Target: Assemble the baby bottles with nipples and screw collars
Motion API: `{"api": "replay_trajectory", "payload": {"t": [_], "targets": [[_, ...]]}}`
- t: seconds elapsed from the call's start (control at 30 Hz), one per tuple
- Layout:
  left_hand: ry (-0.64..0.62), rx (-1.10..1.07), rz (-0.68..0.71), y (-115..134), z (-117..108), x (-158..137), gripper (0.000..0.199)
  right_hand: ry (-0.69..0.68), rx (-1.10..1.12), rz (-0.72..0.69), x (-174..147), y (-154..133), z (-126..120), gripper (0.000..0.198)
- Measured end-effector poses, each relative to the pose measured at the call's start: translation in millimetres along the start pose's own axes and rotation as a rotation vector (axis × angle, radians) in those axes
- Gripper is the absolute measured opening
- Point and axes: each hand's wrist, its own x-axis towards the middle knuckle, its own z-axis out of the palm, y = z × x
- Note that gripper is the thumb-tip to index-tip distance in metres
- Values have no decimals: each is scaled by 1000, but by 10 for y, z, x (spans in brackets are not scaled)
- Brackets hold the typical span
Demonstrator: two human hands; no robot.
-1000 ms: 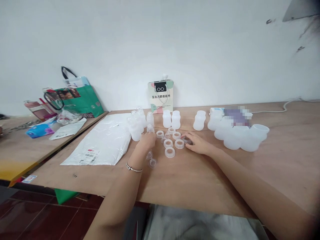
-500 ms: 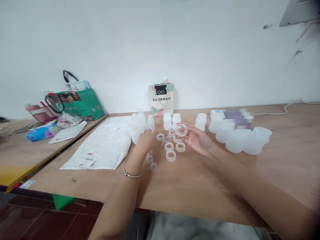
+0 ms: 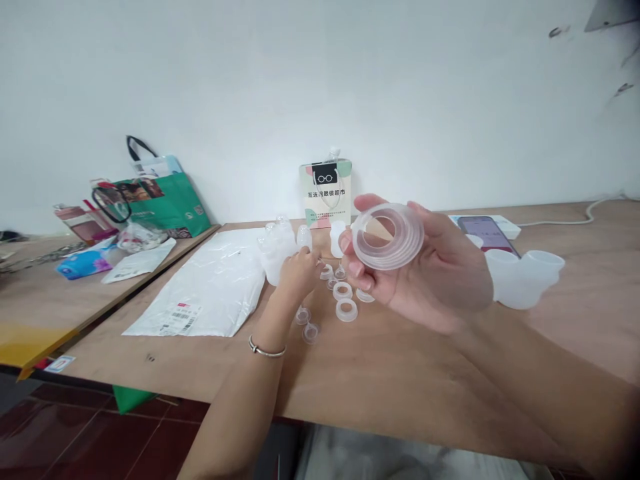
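Close to the camera, my right hand (image 3: 430, 267) is closed around a translucent threaded ring (image 3: 407, 250), tilted so its opening shows. Farther back, my left hand (image 3: 301, 272) is low over the table, fingers bent together; what they hold, if anything, cannot be made out. Several similar rings lie to its right, among them a front ring (image 3: 347, 310) and another ring (image 3: 343, 291). Small clear round pieces with narrow stems lie below the left hand, including a clear piece (image 3: 311, 333). Beyond it stands a dome-topped clear piece (image 3: 304, 236).
Frosted bottles (image 3: 520, 283) and a phone (image 3: 487, 235) are at the right. One frosted bottle (image 3: 337, 239) stands before a printed paper bag (image 3: 325, 197). A white mailing bag (image 3: 210, 287) lies left, beside clear dome-topped items (image 3: 275, 250). A green bag (image 3: 170, 203) sits on the left table.
My right hand has lifted the ring from low over the table, toward the camera and slightly right. My left hand has shifted slightly right. The view has turned slightly.
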Motion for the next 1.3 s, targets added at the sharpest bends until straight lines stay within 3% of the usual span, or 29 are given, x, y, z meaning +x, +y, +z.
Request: {"api": "replay_trajectory", "payload": {"t": [0.2, 0.37, 0.47, 0.6, 0.77, 0.93, 1.3], "targets": [[322, -236, 13, 80, -92, 66, 9, 81, 116, 73, -28, 201, -164, 29], [926, -637, 45, 285, -352, 59, 19, 201, 227, 66, 44, 273, -329, 25], [1137, -728, 203, 440, -459, 2, 17, 240, 269, 63, 78, 301, -380, 25], [1139, -696, 437, 578, -443, -90, 16, 241, 299, 77, 84, 352, -384, 23], [1098, -572, 559, 596, -371, -164, 22, 225, 369, 111, 56, 402, -308, 23], [1056, -422, 568, 580, -398, -213, 21, 253, 457, 168, 30, 442, -252, 26], [962, -261, 529, 555, -338, -223, 27, 256, 481, 143, -25, 514, -334, 23]]}}
